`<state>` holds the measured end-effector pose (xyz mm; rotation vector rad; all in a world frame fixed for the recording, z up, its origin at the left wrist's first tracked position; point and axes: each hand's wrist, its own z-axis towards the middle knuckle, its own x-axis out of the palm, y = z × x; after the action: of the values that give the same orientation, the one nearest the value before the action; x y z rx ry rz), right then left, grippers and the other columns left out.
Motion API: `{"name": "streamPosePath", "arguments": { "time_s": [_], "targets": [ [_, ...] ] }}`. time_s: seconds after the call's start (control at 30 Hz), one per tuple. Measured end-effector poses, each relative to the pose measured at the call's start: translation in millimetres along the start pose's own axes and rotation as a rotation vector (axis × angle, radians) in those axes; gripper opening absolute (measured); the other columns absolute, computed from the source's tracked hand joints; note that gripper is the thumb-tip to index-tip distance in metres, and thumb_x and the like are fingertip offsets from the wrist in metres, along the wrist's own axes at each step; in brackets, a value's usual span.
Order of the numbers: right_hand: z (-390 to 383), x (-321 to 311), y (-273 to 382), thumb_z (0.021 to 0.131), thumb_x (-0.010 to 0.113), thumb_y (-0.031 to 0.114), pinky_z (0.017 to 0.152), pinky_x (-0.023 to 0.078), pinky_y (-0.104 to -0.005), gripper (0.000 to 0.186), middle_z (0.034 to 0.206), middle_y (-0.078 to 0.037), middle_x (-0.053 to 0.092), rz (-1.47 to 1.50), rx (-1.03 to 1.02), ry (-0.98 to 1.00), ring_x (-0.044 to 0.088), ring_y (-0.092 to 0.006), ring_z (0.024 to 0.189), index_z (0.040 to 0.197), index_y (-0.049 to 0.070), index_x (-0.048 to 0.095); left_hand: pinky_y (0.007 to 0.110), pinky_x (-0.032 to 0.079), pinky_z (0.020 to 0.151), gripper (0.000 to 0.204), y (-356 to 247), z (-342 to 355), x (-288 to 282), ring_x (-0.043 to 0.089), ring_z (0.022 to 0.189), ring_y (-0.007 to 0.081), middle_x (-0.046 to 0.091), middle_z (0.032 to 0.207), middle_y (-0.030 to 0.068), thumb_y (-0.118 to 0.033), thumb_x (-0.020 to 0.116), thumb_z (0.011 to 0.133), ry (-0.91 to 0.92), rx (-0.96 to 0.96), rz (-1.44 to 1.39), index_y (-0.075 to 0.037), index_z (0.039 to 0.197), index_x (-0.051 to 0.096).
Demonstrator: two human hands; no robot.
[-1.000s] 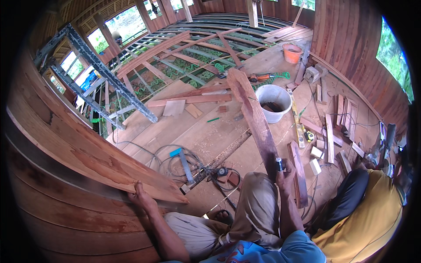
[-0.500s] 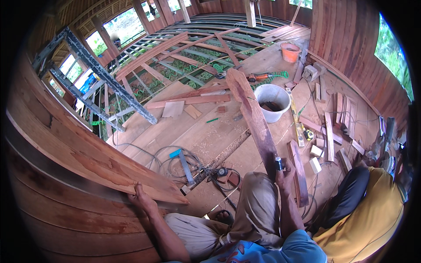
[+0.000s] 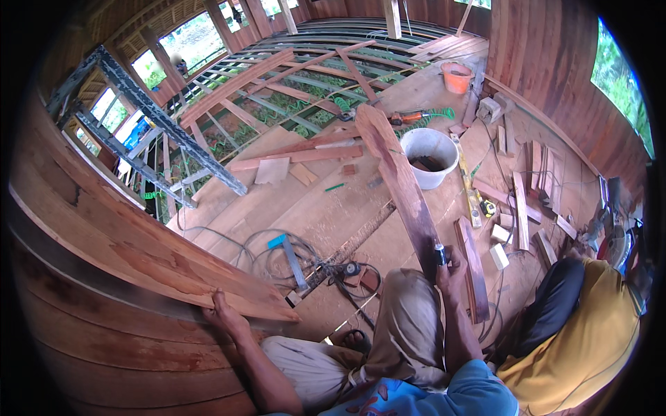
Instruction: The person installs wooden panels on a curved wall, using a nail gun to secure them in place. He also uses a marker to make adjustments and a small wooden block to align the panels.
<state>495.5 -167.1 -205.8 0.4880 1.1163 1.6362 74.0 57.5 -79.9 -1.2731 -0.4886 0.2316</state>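
Down at the lower left, the left hand [image 3: 223, 315] is pressing on the near end of a wide reddish board [image 3: 139, 253], fingers [image 3: 216, 299] spread apart and lying flat over its lower edge rather than clamped around it. That board is running up and away to the left, slightly tilted, its face streaked red and pale brown, its near corner tapering to a point just right of the fingers. Beyond it, a tangle of grey cable [image 3: 277, 253] is lying on the plank floor [image 3: 326, 208] beside a blue-handled square [image 3: 288, 253]. Farther right, a long dark plank [image 3: 402, 184] is stretching from near the white bucket [image 3: 430, 156] down toward the person's knee. At its near end the right hand [image 3: 449, 267] is gripping a small dark tool [image 3: 440, 255], fingers closed around it; whether the tool is touching the plank is hard to tell. This plank is narrow, dark brown and rounded at the far end. At the far right, another person in a yellow shirt [image 3: 590, 333] is sitting close by.
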Motion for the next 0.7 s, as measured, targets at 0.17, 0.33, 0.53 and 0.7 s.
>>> {"name": "streamPosePath", "arguments": {
  "time_s": [0.17, 0.33, 0.53, 0.7],
  "targets": [
    [0, 0, -10, 0.084, 0.061, 0.019, 0.064, 0.039, -0.0339, 0.020, 0.072, -0.009, 0.055, -0.013, -0.054, -0.003, 0.050, -0.0208, 0.064, 0.078, 0.002, 0.054, 0.038, 0.051, 0.086, 0.042, 4, 2, 0, 0.061, 0.099, 0.0257, 0.062, 0.115, 0.0190, -0.014, 0.067, 0.088, -0.035, 0.006, 0.023, 0.013, 0.119, 0.057],
    [0, 1, -12, 0.090, 0.062, 0.019, 0.060, 0.039, -0.0291, 0.023, 0.073, -0.006, 0.056, -0.018, -0.071, 0.001, 0.049, -0.0123, 0.066, 0.080, -0.001, 0.056, 0.038, 0.050, 0.089, 0.042, 5, 3, 0, 0.060, 0.100, 0.0247, 0.062, 0.116, 0.0180, -0.012, 0.066, 0.088, -0.012, 0.052, 0.022, 0.013, 0.120, 0.057],
    [0, 2, -9, 0.082, 0.061, 0.016, 0.062, 0.042, -0.0324, 0.016, 0.071, -0.009, 0.057, 0.013, 0.030, -0.010, 0.053, -0.0196, 0.064, 0.080, 0.001, 0.057, 0.037, 0.049, 0.090, 0.042, 2, 2, 0, 0.060, 0.102, 0.0241, 0.062, 0.118, 0.0175, -0.012, 0.066, 0.088, 0.016, 0.054, 0.003, 0.013, 0.120, 0.058],
    [-1, 0, -15, 0.084, 0.061, 0.019, 0.062, 0.042, -0.0311, 0.018, 0.071, -0.007, 0.057, 0.060, 0.103, 0.002, 0.052, -0.0151, 0.066, 0.082, 0.001, 0.058, 0.038, 0.050, 0.092, 0.044, 2, 2, 1, 0.061, 0.104, 0.0252, 0.062, 0.120, 0.0182, -0.013, 0.066, 0.088, 0.015, 0.046, 0.015, 0.014, 0.122, 0.057]
  ]
}}
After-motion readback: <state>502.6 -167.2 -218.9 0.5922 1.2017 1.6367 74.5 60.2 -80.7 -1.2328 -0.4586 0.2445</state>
